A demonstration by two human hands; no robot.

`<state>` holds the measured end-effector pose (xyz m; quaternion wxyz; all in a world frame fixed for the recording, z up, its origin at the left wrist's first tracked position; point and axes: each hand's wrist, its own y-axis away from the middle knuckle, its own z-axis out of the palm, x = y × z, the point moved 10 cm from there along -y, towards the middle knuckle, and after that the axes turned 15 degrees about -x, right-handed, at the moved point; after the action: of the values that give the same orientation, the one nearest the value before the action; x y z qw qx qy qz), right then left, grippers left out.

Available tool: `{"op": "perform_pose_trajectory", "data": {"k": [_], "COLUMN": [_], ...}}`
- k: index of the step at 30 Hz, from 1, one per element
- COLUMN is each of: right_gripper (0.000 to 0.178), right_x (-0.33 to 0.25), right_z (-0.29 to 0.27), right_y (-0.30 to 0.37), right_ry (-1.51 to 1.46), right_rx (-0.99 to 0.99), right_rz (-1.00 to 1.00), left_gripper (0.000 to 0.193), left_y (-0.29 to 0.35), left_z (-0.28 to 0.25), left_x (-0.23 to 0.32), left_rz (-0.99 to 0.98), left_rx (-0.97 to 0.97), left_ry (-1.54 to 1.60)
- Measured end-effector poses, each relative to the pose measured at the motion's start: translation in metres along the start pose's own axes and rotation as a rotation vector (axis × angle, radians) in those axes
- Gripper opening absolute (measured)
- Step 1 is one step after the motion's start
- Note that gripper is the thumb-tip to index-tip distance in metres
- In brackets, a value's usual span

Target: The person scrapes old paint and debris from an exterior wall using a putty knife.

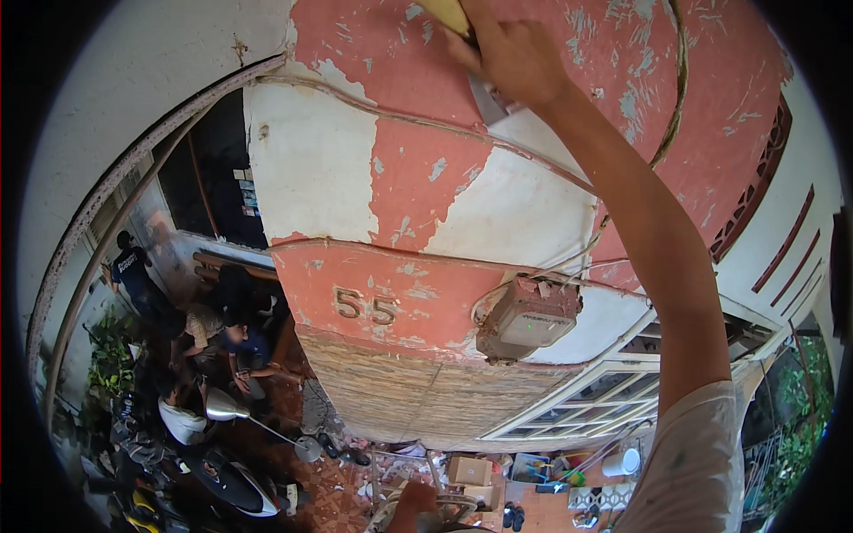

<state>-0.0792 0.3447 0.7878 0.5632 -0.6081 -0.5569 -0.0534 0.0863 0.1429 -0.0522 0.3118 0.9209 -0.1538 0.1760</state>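
Observation:
My right hand (524, 62) is raised high against the wall, fingers wrapped round a scraper with a yellow handle (447, 12). Its metal blade (491, 102) points downward and lies at the wall face. Around it the pink paint (426, 84) is chipped, with grey flecks, and large pale patches (311, 147) show where paint is gone. Low in the picture, my left hand (416, 505) is by a grey metal frame that looks like a ladder (458, 505); its fingers are not clear.
Cables (418, 117) cross the wall below the scraper. A meter box (530, 320) juts out lower down, above a stone-clad band (400, 382) and a white-framed window (582, 404). Far below, several people sit near a motorbike (235, 480); cardboard boxes (469, 471) and a bucket (622, 462) stand on the tiles.

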Motion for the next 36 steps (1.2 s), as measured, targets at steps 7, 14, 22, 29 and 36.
{"op": "perform_pose_trajectory", "data": {"k": [7, 14, 22, 29, 36], "right_gripper": [0.039, 0.042, 0.043, 0.037, 0.040], "right_x": [0.016, 0.023, -0.008, -0.022, -0.007], "right_z": [0.022, 0.000, -0.015, 0.014, 0.022], "right_y": [0.020, 0.009, -0.008, -0.003, 0.011], "right_ry": [-0.124, -0.090, 0.051, 0.104, 0.027], "right_rx": [0.069, 0.066, 0.108, 0.048, 0.015], "right_rz": [0.167, 0.193, 0.036, -0.093, 0.023], "left_gripper": [0.048, 0.035, 0.047, 0.047, 0.048], "left_y": [-0.004, 0.006, -0.002, 0.004, 0.004], "left_z": [0.006, -0.016, 0.004, -0.009, -0.019], "left_x": [-0.004, 0.007, -0.004, 0.001, 0.003], "left_rz": [0.004, -0.026, -0.030, -0.028, -0.018], "left_rx": [0.012, 0.022, 0.016, 0.009, 0.083], "left_ry": [0.028, 0.064, 0.021, 0.007, -0.010]}}
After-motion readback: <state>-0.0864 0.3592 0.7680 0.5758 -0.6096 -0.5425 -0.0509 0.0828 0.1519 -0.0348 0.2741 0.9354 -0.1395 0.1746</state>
